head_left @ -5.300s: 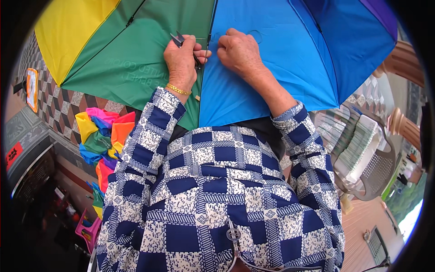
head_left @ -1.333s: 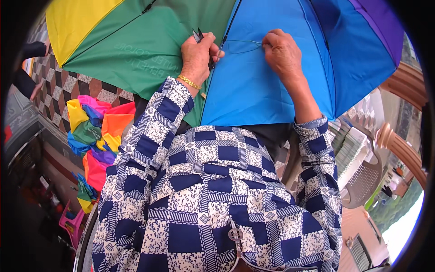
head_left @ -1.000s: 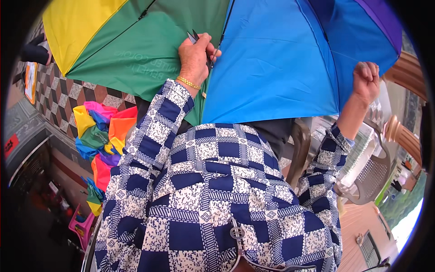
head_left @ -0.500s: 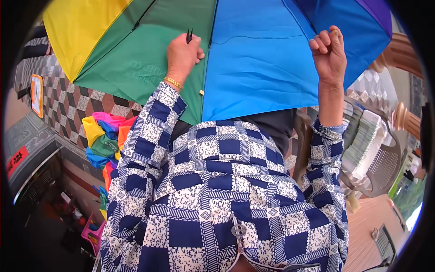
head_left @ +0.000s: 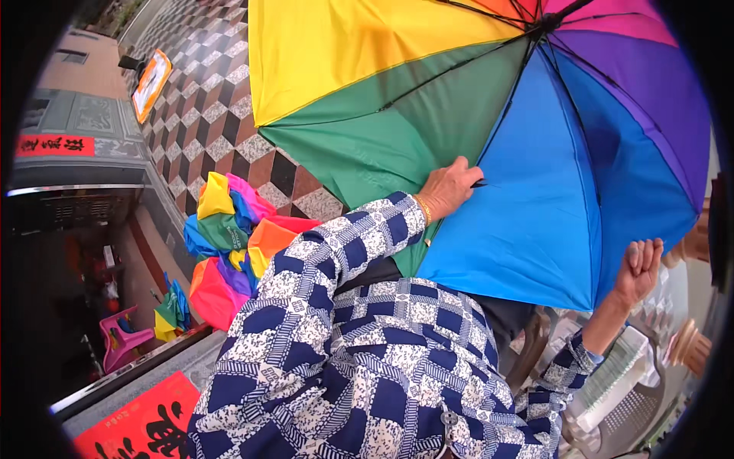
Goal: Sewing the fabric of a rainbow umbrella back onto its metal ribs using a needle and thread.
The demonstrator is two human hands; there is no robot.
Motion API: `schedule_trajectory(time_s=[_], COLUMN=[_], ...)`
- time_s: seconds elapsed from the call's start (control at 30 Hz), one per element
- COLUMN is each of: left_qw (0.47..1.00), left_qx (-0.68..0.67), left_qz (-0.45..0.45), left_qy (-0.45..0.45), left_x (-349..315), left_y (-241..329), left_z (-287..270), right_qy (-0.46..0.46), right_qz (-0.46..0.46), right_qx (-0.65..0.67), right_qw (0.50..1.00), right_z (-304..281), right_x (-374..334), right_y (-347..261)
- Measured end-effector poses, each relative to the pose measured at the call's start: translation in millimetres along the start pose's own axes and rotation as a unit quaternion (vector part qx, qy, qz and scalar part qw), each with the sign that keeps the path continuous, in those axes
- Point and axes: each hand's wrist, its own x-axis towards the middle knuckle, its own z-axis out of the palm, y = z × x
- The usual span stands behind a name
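Note:
An open rainbow-coloured umbrella is spread before me, its black ribs and central hub showing. My left hand is closed on small black thread snips, the points at the seam between the green and blue panels. The panel's lower edge rests against my lap. Off to the right, beyond the blue panel's corner, my right hand is raised with its fingers pinched together. A fine thread ran to these fingers in the earlier frame; I cannot make it out now.
A heap of folded rainbow fabric lies at my left, near a pink stool. To my right, a plastic chair bears a white and green stack. An orange-framed board stands on the tiled floor.
My view has swung, bringing the umbrella's hub into sight. My left hand has come down onto the green-blue seam with the snips. My right hand has moved outward to the right and lower.

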Motion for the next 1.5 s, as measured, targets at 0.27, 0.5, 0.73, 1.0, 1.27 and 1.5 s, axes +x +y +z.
schedule_trajectory(time_s=[0.27,0.5,0.73,1.0,1.27,1.5], left_qw=[0.960,0.883,0.931,0.794,0.952,0.985], left_qx=[-0.272,-0.428,-0.340,-0.548,-0.255,-0.136], left_qz=[-0.071,-0.194,-0.081,-0.260,-0.139,-0.101], left_qy=[0.002,0.006,0.106,0.044,0.096,0.021], left_x=[9,9,9,3,3,1], left_y=[17,25,29,36,31,27], left_z=[-23,-33,-23,-42,-30,-39], right_qy=[0.109,-0.108,-0.038,0.181,0.004,0.078], right_qz=[0.129,0.163,0.210,0.287,0.457,0.296], right_qx=[-0.352,-0.655,-0.611,-0.319,-0.478,-0.375], right_qw=[0.921,0.730,0.762,0.885,0.750,0.875], right_z=[51,45,37,58,57,-1], right_x=[-12,-33,-10,-16,20,4], right_y=[89,205,241,231,110,44])
